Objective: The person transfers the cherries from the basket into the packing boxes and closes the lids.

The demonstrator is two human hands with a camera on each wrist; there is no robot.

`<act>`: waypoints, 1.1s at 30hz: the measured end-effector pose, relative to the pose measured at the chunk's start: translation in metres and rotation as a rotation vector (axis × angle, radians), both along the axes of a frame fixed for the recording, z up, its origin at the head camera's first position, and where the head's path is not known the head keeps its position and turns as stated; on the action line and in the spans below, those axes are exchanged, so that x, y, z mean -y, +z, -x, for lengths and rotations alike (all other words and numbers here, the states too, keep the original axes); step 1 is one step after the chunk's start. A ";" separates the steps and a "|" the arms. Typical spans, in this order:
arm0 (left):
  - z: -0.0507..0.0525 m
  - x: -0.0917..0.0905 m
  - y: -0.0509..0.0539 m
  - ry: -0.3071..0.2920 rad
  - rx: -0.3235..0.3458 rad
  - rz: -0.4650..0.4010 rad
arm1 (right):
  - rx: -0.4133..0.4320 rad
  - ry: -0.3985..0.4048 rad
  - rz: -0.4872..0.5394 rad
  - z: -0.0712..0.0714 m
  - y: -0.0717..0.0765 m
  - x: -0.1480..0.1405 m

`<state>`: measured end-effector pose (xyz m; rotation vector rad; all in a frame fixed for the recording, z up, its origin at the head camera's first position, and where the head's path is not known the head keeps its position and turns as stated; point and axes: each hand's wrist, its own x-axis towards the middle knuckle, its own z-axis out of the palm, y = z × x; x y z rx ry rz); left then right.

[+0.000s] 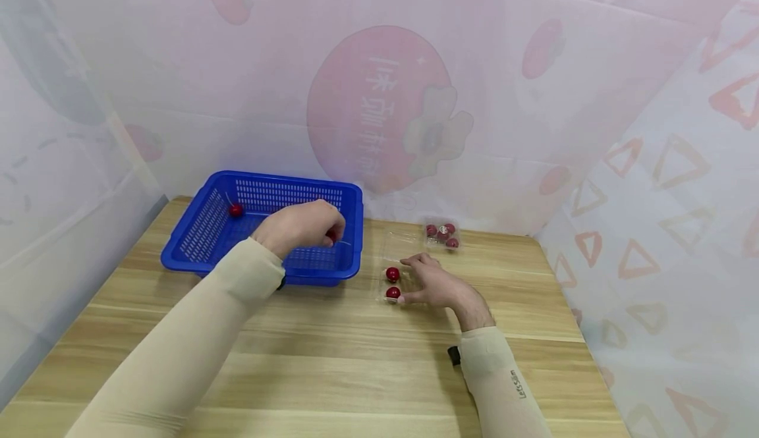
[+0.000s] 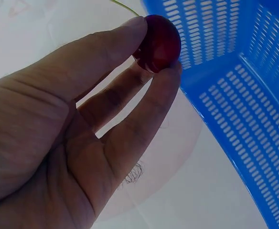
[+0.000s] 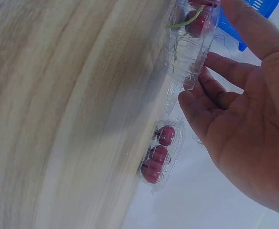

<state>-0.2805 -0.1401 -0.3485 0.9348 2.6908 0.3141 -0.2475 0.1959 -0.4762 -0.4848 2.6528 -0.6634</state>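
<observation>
Between thumb and fingertips, my left hand (image 1: 302, 224) pinches a dark red cherry (image 2: 162, 43) with a green stem. It hovers over the right part of a blue perforated plastic basket (image 1: 351, 265). Another cherry (image 1: 236, 210) lies inside the basket, at the back left. My right hand (image 1: 435, 283) holds a clear plastic box (image 3: 182, 62) at its right side, thumb near the front corner and fingers toward the back. Two cherries (image 1: 393, 274) show in this box from the head view, and its clear lid (image 1: 398, 246) is folded back.
Behind the right hand, a second clear box (image 3: 175, 143) with several cherries stands near the table's back edge. Printed cloth (image 1: 504, 95) hangs behind and along both sides of the wooden table (image 1: 332, 372). The basket occupies the back left of the tabletop.
</observation>
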 end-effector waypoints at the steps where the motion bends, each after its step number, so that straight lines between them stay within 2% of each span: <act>1: -0.001 -0.002 0.000 -0.010 -0.013 0.001 | -0.001 0.001 0.001 0.000 0.000 0.000; 10: -0.012 -0.017 -0.004 -0.042 -0.062 -0.021 | 0.004 0.000 0.012 0.000 0.000 0.001; 21: -0.026 -0.040 -0.012 -0.055 -0.104 -0.126 | -0.001 0.009 0.016 0.000 0.002 0.001; 25: -0.030 -0.052 -0.020 -0.061 -0.113 -0.147 | -0.001 0.005 0.018 0.000 0.002 0.000; 33: -0.039 -0.073 -0.043 -0.048 -0.146 -0.234 | 0.020 -0.007 0.023 0.000 0.001 -0.001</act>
